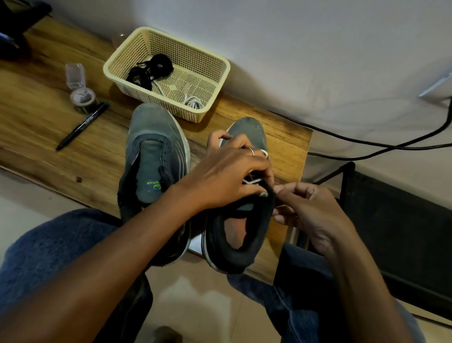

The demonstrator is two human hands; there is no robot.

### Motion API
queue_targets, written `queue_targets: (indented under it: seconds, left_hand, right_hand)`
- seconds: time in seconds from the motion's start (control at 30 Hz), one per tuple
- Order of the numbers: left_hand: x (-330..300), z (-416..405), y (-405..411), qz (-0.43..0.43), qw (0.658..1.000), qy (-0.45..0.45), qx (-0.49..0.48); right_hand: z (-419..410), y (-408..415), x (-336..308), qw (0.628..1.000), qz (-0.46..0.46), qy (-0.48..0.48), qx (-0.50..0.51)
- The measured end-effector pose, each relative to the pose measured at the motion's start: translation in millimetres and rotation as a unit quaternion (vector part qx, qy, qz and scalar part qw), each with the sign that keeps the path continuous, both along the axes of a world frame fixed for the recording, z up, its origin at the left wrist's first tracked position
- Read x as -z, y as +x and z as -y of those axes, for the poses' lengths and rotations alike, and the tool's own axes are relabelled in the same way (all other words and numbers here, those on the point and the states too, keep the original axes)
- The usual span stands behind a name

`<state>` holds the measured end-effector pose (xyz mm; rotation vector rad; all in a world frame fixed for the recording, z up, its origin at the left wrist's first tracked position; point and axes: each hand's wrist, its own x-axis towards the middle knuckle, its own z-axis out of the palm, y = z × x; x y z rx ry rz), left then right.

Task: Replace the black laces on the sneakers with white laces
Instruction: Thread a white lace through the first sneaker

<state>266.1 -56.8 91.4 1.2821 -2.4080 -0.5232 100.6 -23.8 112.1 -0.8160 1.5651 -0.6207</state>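
Observation:
Two grey-blue sneakers stand side by side on the wooden table. The left sneaker has no lace in its eyelets. My left hand lies over the tongue of the right sneaker, fingers curled round a white lace there. Beside that shoe's right edge, my right hand pinches the lace end between thumb and fingers. A bundle of black laces and a coiled white lace lie in the beige basket behind the shoes.
A black marker, a tape roll and a small clear box lie left of the basket. Black cables run along the wall at right. A dark metal frame stands right of the table. My knees are under the front edge.

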Motion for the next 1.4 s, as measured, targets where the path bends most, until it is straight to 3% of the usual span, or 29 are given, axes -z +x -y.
queue_targets:
  seconds: [0.4, 0.5, 0.63, 0.8, 1.0, 1.13, 1.3, 1.4]
  left_hand:
    - [1, 2, 7, -0.04, 0.996, 0.071, -0.024]
    - [-2, 10, 15, -0.089, 0.987, 0.109, -0.083]
    - [3, 23, 35, -0.067, 0.967, 0.128, -0.208]
    - [12, 27, 41, -0.057, 0.951, 0.196, -0.23]
    - [14, 21, 28, -0.075, 0.962, 0.18, -0.191]
    - [12, 21, 26, -0.075, 0.964, 0.153, -0.204]
    - [10, 20, 21, -0.035, 0.972, 0.111, -0.205]
    - [9, 21, 20, -0.038, 0.971, 0.114, -0.209]
  right_hand:
    - [5, 5, -8, 1.0, -0.024, 0.005, 0.018]
    - [10, 0, -9, 0.994, -0.098, -0.036, 0.002]
    - [24, -3, -11, 0.971, -0.199, -0.134, -0.017]
    - [52, 8, 3, 0.956, -0.235, -0.143, -0.1]
    - [68, 10, 14, 0.961, -0.209, -0.095, -0.157]
    - [69, 10, 20, 0.972, -0.186, -0.11, -0.093]
    - [69, 12, 22, 0.964, -0.214, -0.116, -0.108]
    - [68, 8, 19, 0.977, -0.17, -0.111, -0.072]
